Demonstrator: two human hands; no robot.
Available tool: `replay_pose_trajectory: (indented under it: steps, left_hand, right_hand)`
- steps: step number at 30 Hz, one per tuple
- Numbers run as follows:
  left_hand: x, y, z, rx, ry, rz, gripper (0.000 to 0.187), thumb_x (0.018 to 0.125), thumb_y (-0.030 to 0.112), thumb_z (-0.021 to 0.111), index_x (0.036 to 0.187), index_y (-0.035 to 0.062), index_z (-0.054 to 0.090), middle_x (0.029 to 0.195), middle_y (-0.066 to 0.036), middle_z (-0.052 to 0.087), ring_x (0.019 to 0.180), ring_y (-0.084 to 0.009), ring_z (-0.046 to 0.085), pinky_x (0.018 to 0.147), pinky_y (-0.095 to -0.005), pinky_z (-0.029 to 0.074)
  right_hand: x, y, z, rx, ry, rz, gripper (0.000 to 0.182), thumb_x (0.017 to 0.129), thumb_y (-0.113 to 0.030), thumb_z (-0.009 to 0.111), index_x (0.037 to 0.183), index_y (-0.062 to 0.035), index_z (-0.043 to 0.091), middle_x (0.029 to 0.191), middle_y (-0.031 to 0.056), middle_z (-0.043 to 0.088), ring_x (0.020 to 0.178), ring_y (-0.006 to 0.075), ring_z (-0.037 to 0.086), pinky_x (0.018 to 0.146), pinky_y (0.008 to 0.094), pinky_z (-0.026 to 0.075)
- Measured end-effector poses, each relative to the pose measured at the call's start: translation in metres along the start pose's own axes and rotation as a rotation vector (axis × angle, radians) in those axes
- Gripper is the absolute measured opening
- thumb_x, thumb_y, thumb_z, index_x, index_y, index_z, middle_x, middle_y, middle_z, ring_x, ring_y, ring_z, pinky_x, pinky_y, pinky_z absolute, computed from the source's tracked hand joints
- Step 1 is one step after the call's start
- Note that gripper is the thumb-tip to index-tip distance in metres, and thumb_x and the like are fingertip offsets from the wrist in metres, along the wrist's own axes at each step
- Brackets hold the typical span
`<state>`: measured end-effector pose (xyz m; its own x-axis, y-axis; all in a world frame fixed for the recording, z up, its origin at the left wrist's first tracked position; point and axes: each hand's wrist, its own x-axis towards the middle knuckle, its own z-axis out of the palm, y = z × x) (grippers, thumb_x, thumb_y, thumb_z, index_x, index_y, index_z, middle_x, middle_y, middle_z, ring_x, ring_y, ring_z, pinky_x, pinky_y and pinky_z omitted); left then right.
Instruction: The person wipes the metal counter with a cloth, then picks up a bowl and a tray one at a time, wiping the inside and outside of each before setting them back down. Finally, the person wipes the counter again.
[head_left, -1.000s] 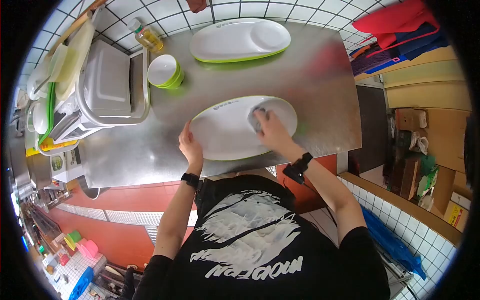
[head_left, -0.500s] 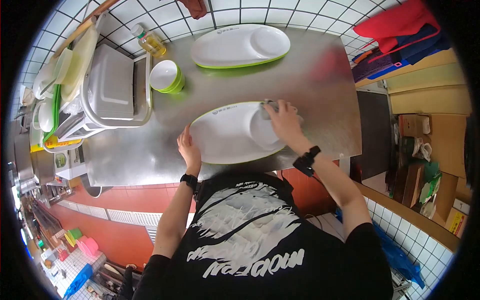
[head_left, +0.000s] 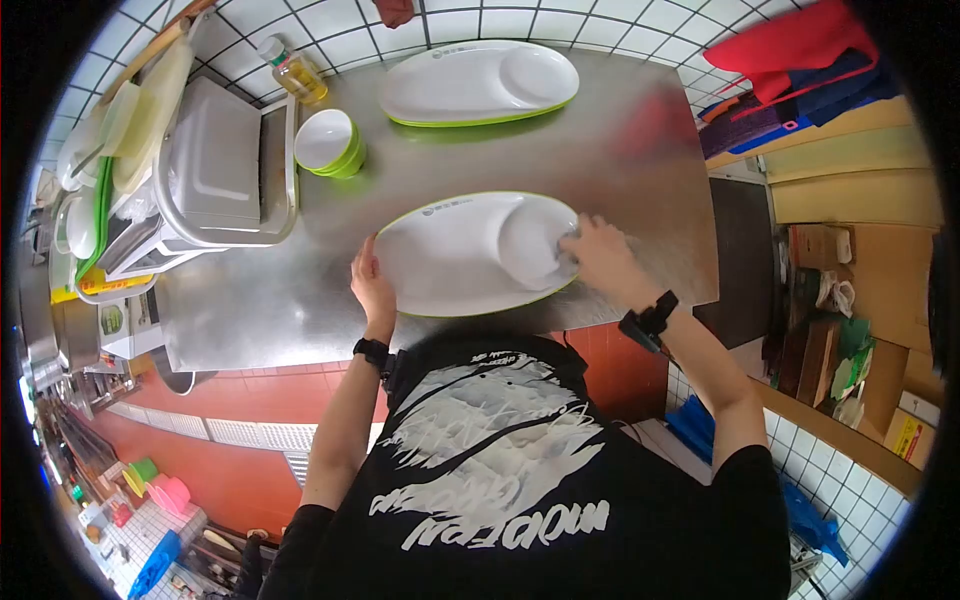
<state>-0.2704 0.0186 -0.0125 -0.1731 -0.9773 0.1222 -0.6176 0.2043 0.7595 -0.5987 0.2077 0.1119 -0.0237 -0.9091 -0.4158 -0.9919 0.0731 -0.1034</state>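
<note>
A long oval white plate (head_left: 440, 260) with a green rim and a round compartment at its right end lies flat on the metal table in front of me. My left hand (head_left: 372, 282) grips the plate's left end, fingers against the rim. At the opposite end, my right hand (head_left: 604, 255) has its fingers bent over the rim of the round compartment. It presses a grey cloth (head_left: 568, 243) there, mostly hidden under the fingers. Beyond them, another white oval plate (head_left: 450, 88), seemingly stacked on one more, sits near the tiled wall.
Nested green-and-white bowls (head_left: 328, 142) and a bottle of yellow liquid (head_left: 296, 74) stand at the back left of the steel table (head_left: 640, 190). Left of them is a white rack (head_left: 285, 225) with a white container (head_left: 215, 150). Red cloth (head_left: 775, 50) hangs at the right.
My right hand has moved the cloth from the compartment's upper edge down to its right side. My left hand stays at the plate's left end. The camera view has shifted slightly.
</note>
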Motion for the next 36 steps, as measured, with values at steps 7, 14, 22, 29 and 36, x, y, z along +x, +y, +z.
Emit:
replay_pose_trajectory:
  steps: [7,14,22,29,36]
  left_hand:
    - [0.008,0.021,-0.055,0.188,-0.188,-0.001,0.058,0.093,0.010,0.055,0.148,0.0168,0.039,0.097,-0.019,0.066,0.091,-0.0342,0.064,0.079,-0.0460,0.052]
    - [-0.003,0.032,-0.080,-0.227,-0.722,-0.436,0.082,0.091,0.004,0.047,0.158,0.0235,0.004,0.067,-0.014,0.067,0.049,-0.0189,0.066,0.036,-0.0303,0.049]
    - [-0.008,0.031,-0.067,-0.293,-0.638,-0.504,0.082,0.089,-0.001,0.045,0.158,0.0235,0.006,0.070,-0.016,0.066,0.055,-0.0240,0.069,0.042,-0.0343,0.056]
    - [-0.013,0.020,-0.067,-0.492,-0.595,-0.610,0.081,0.091,-0.002,0.044,0.157,0.0283,0.008,0.077,-0.019,0.067,0.057,-0.0264,0.069,0.046,-0.0371,0.059]
    - [-0.003,0.015,-0.077,-0.588,-0.746,-0.646,0.081,0.098,0.000,0.046,0.158,0.0326,0.002,0.084,-0.020,0.067,0.064,-0.0269,0.071,0.054,-0.0372,0.062]
  right_hand:
    - [0.048,-0.017,-0.016,0.447,0.497,0.080,0.050,0.078,-0.005,0.063,0.126,-0.0175,0.056,0.117,0.0191,0.053,0.110,0.0397,0.054,0.087,0.0485,0.052]
    - [0.114,-0.066,-0.014,0.150,0.350,-0.057,0.042,0.081,-0.007,0.062,0.122,-0.0139,0.054,0.116,0.0187,0.053,0.108,0.0397,0.057,0.086,0.0497,0.052]
    - [0.173,-0.182,0.008,0.149,0.631,-0.579,0.025,0.086,-0.016,0.055,0.110,-0.0118,0.059,0.118,0.0170,0.054,0.113,0.0354,0.056,0.095,0.0443,0.049]
    - [0.138,-0.104,0.000,-0.043,0.492,-0.297,0.020,0.086,-0.019,0.057,0.102,-0.0201,0.068,0.122,0.0106,0.058,0.118,0.0315,0.053,0.098,0.0538,0.042]
    - [0.118,-0.061,-0.001,-0.032,0.446,-0.251,0.027,0.083,-0.015,0.060,0.109,-0.0153,0.067,0.121,0.0140,0.054,0.115,0.0347,0.053,0.090,0.0479,0.049]
